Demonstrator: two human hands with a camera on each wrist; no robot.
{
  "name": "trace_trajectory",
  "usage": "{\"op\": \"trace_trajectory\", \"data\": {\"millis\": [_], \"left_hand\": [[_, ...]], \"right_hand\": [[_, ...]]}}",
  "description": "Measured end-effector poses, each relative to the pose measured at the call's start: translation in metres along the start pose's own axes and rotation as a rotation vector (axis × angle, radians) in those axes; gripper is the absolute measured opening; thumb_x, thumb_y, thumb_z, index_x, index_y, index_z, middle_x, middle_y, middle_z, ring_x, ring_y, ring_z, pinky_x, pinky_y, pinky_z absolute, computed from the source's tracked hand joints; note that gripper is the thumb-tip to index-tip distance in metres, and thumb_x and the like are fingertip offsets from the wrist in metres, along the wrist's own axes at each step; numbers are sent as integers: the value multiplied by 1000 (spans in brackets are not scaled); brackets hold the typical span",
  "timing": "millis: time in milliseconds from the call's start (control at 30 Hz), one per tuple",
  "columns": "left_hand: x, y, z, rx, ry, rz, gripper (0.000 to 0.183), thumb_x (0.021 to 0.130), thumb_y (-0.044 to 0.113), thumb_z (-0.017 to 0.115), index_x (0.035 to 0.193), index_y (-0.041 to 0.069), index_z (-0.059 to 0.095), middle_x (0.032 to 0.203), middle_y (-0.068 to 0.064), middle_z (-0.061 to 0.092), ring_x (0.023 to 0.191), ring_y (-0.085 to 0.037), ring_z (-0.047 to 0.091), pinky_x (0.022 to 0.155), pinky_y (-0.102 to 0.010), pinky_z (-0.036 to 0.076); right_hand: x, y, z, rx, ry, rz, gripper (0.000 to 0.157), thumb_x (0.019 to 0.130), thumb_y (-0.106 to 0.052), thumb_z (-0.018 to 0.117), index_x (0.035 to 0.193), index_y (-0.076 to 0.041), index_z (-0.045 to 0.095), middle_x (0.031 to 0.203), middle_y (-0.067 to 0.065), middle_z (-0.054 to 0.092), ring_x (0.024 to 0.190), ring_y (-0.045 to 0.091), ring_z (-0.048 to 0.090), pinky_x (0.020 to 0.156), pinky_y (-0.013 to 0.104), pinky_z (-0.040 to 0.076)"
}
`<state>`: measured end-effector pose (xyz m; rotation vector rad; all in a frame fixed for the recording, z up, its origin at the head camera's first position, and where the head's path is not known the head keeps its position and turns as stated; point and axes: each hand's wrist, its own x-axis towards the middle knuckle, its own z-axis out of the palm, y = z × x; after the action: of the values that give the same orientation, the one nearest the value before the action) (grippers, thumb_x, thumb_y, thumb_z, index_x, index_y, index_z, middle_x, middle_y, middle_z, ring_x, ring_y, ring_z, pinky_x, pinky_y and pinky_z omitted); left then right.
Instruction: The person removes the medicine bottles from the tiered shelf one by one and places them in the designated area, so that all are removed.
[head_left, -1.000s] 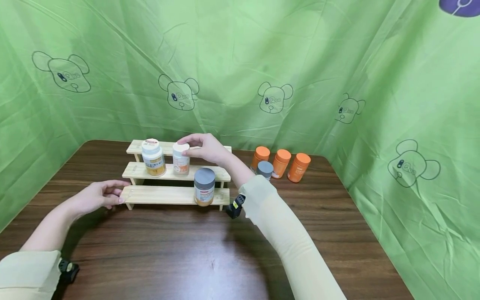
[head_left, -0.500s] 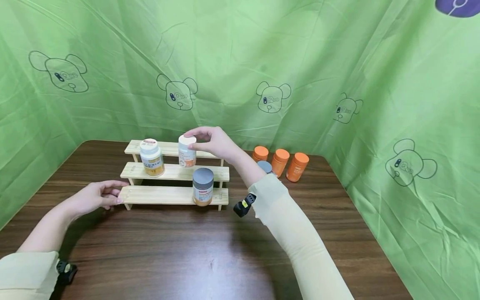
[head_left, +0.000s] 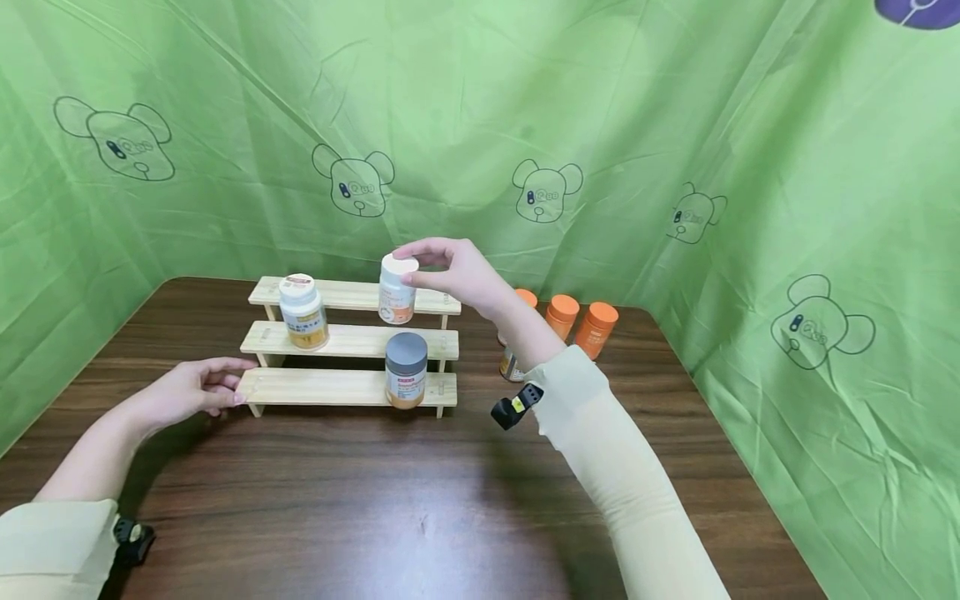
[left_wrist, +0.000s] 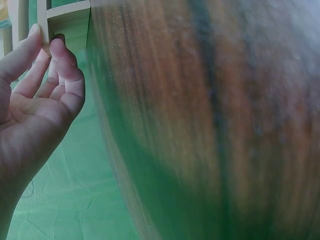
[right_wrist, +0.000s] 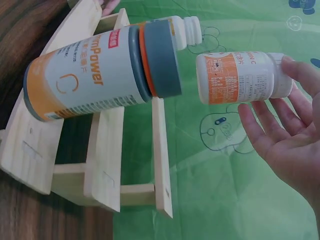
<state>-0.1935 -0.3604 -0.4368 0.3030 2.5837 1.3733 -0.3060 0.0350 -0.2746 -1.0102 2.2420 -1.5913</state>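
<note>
My right hand (head_left: 465, 273) holds a small white pill bottle (head_left: 396, 298) by its cap, thumb on one side and fingers on the other. The bottle, with an orange and white label (right_wrist: 235, 77), is raised over the rack's middle tier and overlaps the top tier in the head view. My left hand (head_left: 183, 393) pinches the left end of the three-tier wooden rack's (head_left: 315, 387) lowest board, thumb in front. On that board's right stands a grey-lidded jar (head_left: 407, 375). A white bottle with a yellow label (head_left: 303, 315) stands at the middle tier's left.
Several orange-lidded bottles (head_left: 596, 330) stand on the dark wooden table (head_left: 337, 500) right of the rack, one partly behind my right wrist. Another jar (head_left: 512, 367) is mostly hidden by that forearm. A green cloth (head_left: 450, 108) hangs around the table's back and sides.
My right hand has lifted the white pill bottle off the middle tier and carried it up and to the right. My left hand has stayed at the rack's end.
</note>
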Motion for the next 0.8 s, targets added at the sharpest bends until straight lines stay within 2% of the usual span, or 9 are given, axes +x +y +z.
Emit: {"op": "trace_trajectory", "data": {"millis": [167,467,700,800], "left_hand": [[1,1,0,7,5,-15,59,87,11,66,135,-9,38,103,-14,64,72,-16,62,61,-30,51],[0,1,-1,-2,-3,-1,60,87,10,66,134,-12,36,104,-19,62,71,-15,62,61,-31,51],[1,0,0,8,2,-18,58,88,12,66,134,-9,38,101,-9,64,72,-17,63,62,-30,51],[1,-1,-1,8,-4,-19,59,88,13,66,135,-9,38,100,-10,64,72,-17,63,62,-30,52]], "right_hand": [[-9,-4,-11,-14,1,-17,35,82,-16,73,117,-13,66,112,2,67,105,15,61,92,32,48],[-25,-12,-30,-30,26,15,34,82,-16,73,116,-13,66,111,2,67,106,17,61,92,33,48],[-36,-13,-44,-54,41,33,34,82,-17,73,115,-13,66,112,2,67,107,16,61,91,33,49],[-42,-13,-51,-77,47,37,34,83,-19,73,115,-14,66,113,1,67,107,14,60,92,34,48]]}}
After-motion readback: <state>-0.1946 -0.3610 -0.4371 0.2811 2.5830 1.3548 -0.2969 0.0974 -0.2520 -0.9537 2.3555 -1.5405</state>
